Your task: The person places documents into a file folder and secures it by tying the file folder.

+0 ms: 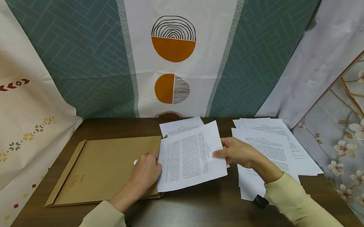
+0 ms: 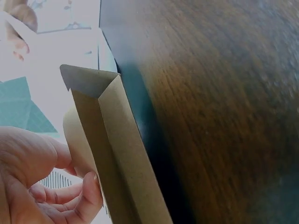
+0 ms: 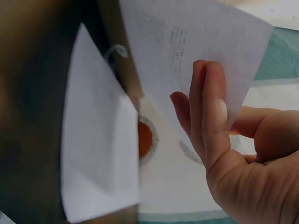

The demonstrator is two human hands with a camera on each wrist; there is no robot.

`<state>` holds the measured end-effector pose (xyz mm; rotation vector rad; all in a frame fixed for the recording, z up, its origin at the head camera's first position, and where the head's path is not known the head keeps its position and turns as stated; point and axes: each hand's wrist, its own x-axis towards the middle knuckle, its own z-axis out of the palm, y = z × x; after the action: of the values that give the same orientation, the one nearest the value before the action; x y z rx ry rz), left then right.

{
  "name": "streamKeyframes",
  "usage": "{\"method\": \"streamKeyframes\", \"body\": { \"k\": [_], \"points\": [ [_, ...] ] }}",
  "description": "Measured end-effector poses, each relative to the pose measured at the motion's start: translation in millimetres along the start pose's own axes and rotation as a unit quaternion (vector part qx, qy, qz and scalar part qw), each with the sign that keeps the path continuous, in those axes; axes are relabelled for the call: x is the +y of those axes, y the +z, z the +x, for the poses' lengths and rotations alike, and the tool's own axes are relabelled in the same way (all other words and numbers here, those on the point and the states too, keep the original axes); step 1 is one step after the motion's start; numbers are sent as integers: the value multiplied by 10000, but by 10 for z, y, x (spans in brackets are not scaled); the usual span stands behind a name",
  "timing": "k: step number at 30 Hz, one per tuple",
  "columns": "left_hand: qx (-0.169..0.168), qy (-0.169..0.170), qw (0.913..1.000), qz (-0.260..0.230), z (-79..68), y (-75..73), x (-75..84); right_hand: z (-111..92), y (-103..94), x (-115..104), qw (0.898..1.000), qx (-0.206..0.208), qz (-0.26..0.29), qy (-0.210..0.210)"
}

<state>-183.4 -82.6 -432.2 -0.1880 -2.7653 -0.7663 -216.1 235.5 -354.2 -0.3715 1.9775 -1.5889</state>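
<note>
My left hand pinches the right edge of a brown kraft paper document envelope. In the left wrist view the envelope's mouth gapes, with folded side walls, and thumb and fingertips grip its upper flap. A printed sheet of paper is held by my right hand at its right side, thumb on the near face and fingers behind. The sheet's left edge meets the envelope's open end beside my left hand. Fingers lie along the back of the sheet in the right wrist view.
Another printed page lies behind the held sheet. Several loose printed papers are spread at the right of the dark wooden table. Patterned cloths hang at the back and both sides.
</note>
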Motion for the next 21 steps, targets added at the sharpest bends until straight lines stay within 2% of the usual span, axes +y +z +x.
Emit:
{"method": "streamKeyframes", "body": {
  "k": [5, 8, 14, 21],
  "points": [
    [-42, -14, 10000, -69, 3, -3, 7, 65, 152, 113, 9995, -167, -103, 252],
    [-88, -29, 9999, -127, -3, -11, 12, 73, 200, 123, 9988, -75, -290, 380],
    [-115, -11, 9999, -101, -4, -13, 10, 118, 195, 120, 9984, 375, -309, 281],
    [-53, 1, 10000, -71, -12, -19, 4, 284, 324, 177, 9989, 323, -181, 288]
  ]
}}
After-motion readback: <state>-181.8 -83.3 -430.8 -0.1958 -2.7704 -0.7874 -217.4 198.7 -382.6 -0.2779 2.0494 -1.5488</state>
